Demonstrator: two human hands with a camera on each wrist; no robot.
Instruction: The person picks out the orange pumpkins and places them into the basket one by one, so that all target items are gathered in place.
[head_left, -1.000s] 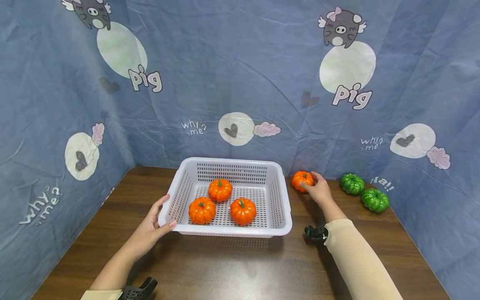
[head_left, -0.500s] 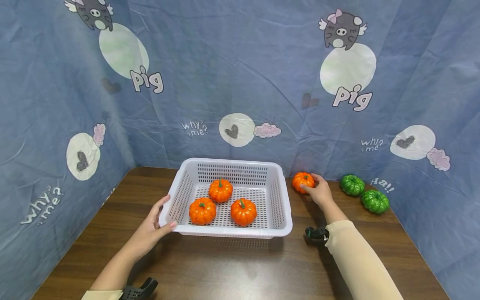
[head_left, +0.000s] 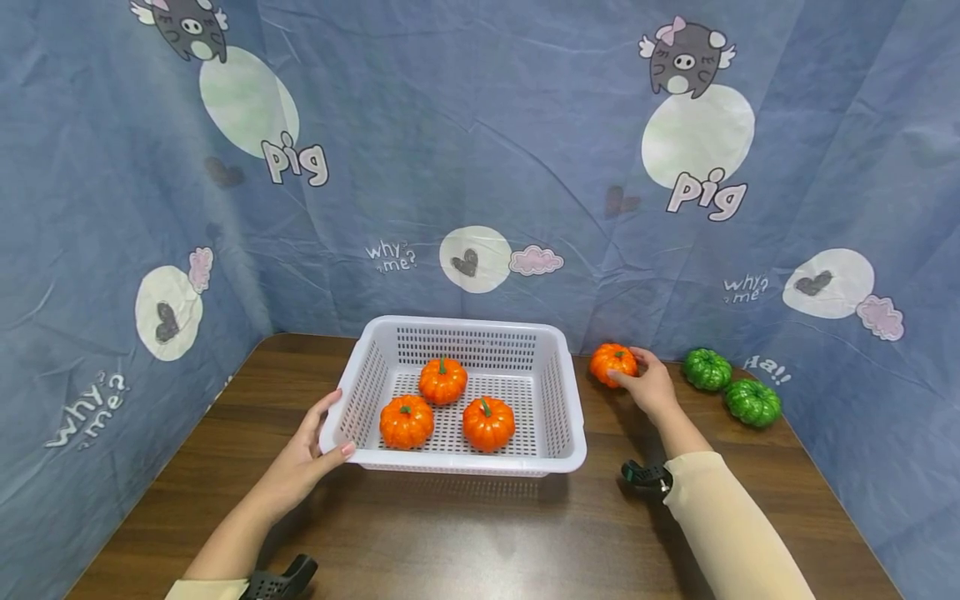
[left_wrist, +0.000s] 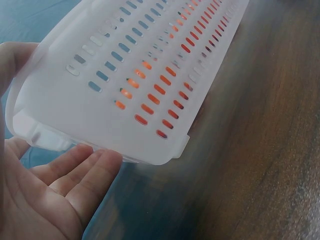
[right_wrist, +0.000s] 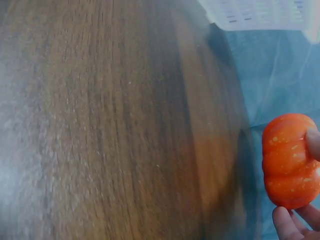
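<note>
My left hand grips the left end of a white plastic basket, thumb over the front rim and fingers at the side. In the left wrist view its fingertips press against the basket's end wall. Three small orange pumpkins sit inside: one at the back, one at front left and one at front right. To the right of the basket, my right hand holds another orange pumpkin between thumb and fingers. The right wrist view shows that pumpkin from the side.
Two green pumpkins, one farther back and one nearer, sit at the right rear of the brown wooden table. A blue printed cloth hangs behind and along both sides.
My right hand and the orange pumpkin it holds have shifted slightly right. The left hand, the basket and the pumpkins inside stay in place.
</note>
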